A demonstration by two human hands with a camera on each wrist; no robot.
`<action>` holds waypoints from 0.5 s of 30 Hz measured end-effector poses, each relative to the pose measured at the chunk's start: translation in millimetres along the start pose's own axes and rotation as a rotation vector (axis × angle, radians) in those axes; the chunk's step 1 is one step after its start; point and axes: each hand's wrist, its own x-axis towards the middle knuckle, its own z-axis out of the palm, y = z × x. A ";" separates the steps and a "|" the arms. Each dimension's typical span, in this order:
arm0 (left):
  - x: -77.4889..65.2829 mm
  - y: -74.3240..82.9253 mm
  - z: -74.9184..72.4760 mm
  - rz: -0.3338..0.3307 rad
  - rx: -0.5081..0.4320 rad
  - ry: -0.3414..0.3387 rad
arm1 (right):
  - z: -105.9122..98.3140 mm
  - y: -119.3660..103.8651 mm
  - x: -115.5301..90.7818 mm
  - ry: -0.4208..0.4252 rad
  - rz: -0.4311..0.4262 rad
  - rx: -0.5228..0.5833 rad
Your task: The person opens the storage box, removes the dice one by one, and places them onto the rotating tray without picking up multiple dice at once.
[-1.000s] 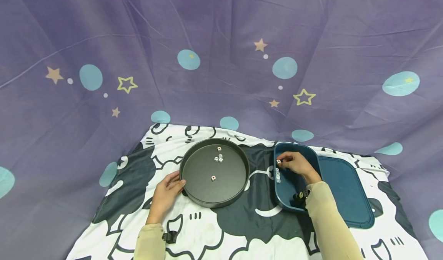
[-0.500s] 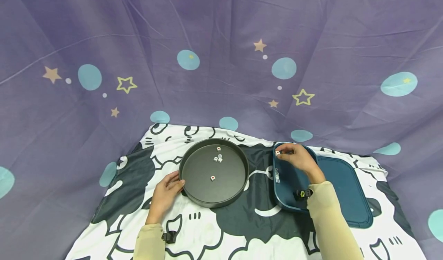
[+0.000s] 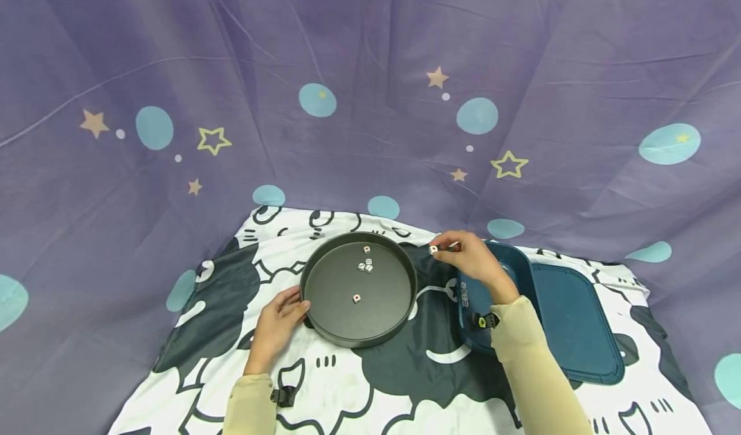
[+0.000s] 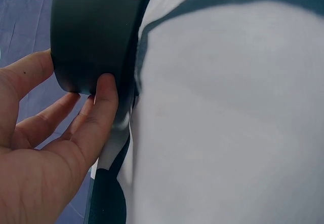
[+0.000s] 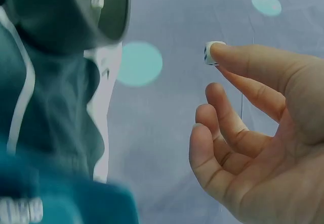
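Note:
My right hand (image 3: 471, 258) pinches a small white die (image 3: 433, 249) between thumb and forefinger, its red-spotted face showing in the head view. In the right wrist view the die (image 5: 208, 54) sticks out past the thumb tip, and the other fingers curl loosely below. The hand is between the round dark pan (image 3: 330, 284) and the blue box (image 3: 483, 296). At the pan's left side my left hand (image 3: 274, 329) grips its rim and outer wall, as the left wrist view also shows. Several white dice (image 3: 365, 266) lie in the pan.
Inside the box, a short row of white dice (image 3: 464, 293) stands along the left wall. A flat blue lid (image 3: 579, 322) lies to the box's right. A black-and-white cartoon cloth (image 3: 341, 383) covers the surface, and a purple curtain (image 3: 370, 139) hangs behind.
My right hand has lifted the die from the box's left wall, carried it away and then leftward past the box's edge. The left hand and the pan have stayed put.

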 end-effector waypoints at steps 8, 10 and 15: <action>-0.6 -0.4 -0.4 0.001 0.001 0.001 | 30.5 -24.5 19.7 -0.042 -0.052 0.007; -0.9 -0.3 -0.6 0.003 0.003 0.002 | 37.7 -29.8 24.3 -0.056 -0.061 0.019; -1.2 -0.3 -0.6 0.011 0.000 0.003 | 55.4 -37.6 34.4 -0.078 -0.085 0.047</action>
